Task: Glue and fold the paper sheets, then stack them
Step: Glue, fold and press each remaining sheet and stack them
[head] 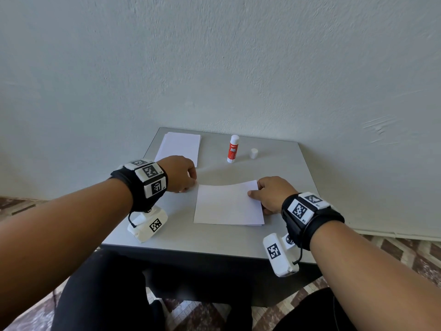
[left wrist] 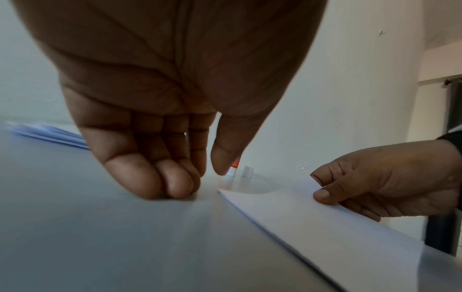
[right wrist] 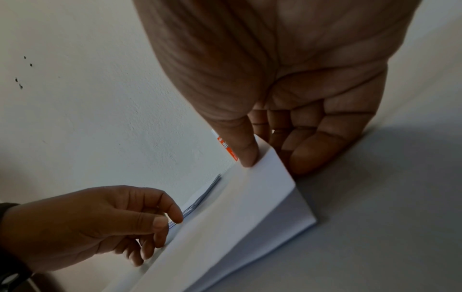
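Observation:
A white folded sheet [head: 229,204] [left wrist: 325,227] [right wrist: 225,227] lies in the middle of the grey table [head: 214,244]. My right hand [head: 274,194] [left wrist: 375,181] [right wrist: 275,156] pinches the far right corner of its upper flap, thumb on top, holding that corner slightly raised. My left hand [head: 181,174] [left wrist: 202,177] [right wrist: 100,223] is at the sheet's far left corner. Its curled fingertips rest on the table beside the corner, and nothing shows between thumb and fingers. A stack of white sheets [head: 179,146] [left wrist: 50,134] [right wrist: 200,199] lies at the back left.
A red-and-white glue stick [head: 233,149] [left wrist: 235,164] [right wrist: 225,144] stands uncapped at the back centre, its white cap [head: 254,153] [left wrist: 247,171] beside it on the right. A wall rises right behind the table. My legs are under the near edge.

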